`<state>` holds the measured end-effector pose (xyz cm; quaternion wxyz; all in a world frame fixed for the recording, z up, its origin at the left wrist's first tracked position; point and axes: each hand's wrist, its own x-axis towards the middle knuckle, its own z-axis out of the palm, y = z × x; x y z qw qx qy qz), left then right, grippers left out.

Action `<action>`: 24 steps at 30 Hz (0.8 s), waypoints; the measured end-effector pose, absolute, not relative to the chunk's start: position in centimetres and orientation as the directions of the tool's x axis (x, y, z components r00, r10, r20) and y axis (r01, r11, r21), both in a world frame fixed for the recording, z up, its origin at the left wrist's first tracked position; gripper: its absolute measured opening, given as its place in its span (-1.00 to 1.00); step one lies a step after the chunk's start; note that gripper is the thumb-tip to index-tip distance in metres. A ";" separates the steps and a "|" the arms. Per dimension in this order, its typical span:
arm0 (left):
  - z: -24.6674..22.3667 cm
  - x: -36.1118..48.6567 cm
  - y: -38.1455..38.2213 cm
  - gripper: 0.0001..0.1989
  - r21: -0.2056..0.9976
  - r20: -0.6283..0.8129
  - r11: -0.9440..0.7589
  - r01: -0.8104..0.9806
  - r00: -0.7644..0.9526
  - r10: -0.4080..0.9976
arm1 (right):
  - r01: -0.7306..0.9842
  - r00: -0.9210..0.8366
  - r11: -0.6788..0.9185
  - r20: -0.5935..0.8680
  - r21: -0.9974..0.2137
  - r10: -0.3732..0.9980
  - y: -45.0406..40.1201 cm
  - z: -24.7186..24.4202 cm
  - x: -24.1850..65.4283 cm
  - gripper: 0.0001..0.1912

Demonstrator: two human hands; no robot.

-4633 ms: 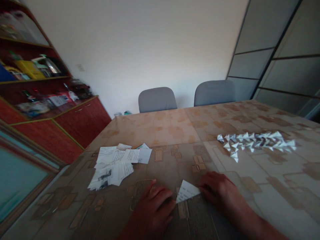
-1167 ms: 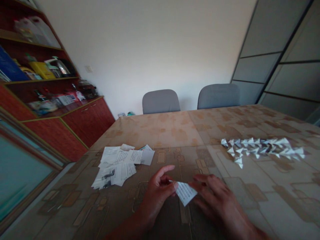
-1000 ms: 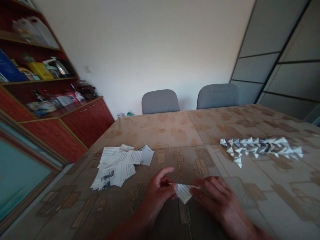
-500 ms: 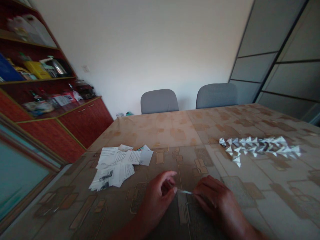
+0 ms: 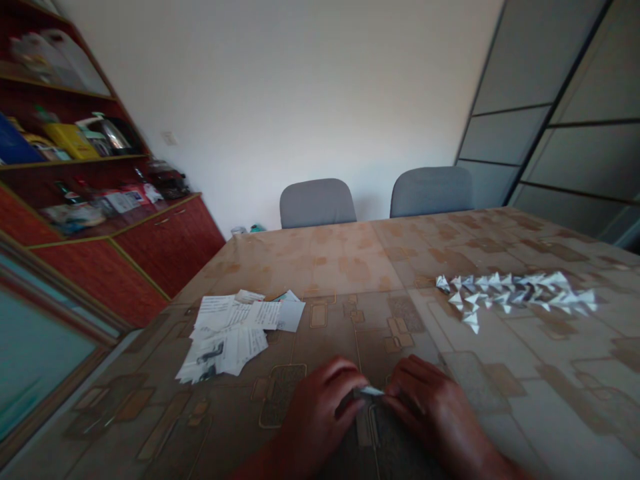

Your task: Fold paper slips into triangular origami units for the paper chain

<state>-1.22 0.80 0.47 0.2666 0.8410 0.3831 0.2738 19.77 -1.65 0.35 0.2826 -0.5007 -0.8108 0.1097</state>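
Between my hands is a small folded strip of white paper [image 5: 371,391], held just above the patterned tabletop. My left hand [image 5: 325,407] pinches its left end between thumb and fingers. At the other end, the fingers of my right hand [image 5: 433,403] are closed on the paper, hiding that part. To the left lies a loose, overlapping pile of printed paper pieces [image 5: 233,327]. On the right, several small folded paper pieces [image 5: 515,290] with pointed tips stand in rows.
The table [image 5: 345,260] has a brown patterned cover. Behind its far edge stand two grey chairs [image 5: 317,202], one of them further right [image 5: 431,192]. A red wooden cabinet [image 5: 170,240] with laden shelves is at the left, and grey panelled doors [image 5: 545,120] are at the right.
My left fingers have closed onto the left end of the paper strip; before, they were more spread and curled. The right hand keeps its hold almost in place.
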 end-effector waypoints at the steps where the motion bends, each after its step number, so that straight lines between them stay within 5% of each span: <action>1: 0.4 -1.2 0.8 -0.83 0.639 0.275 -0.585 0.500 0.562 0.780 | 0.751 -0.336 0.467 0.339 -0.466 0.879 -1.7 0.3 19.8 -0.77; 11: 0.9 -1.0 0.5 -0.90 0.416 0.400 -0.713 0.564 0.591 0.701 | 0.777 -0.275 0.373 0.260 -0.506 0.926 -1.8 -0.3 19.5 -0.85; 24: 0.6 -1.0 0.4 -0.81 0.360 0.444 -0.764 0.536 0.621 0.646 | 0.674 -0.258 0.322 0.196 -0.665 0.946 -1.8 0.2 19.4 -0.76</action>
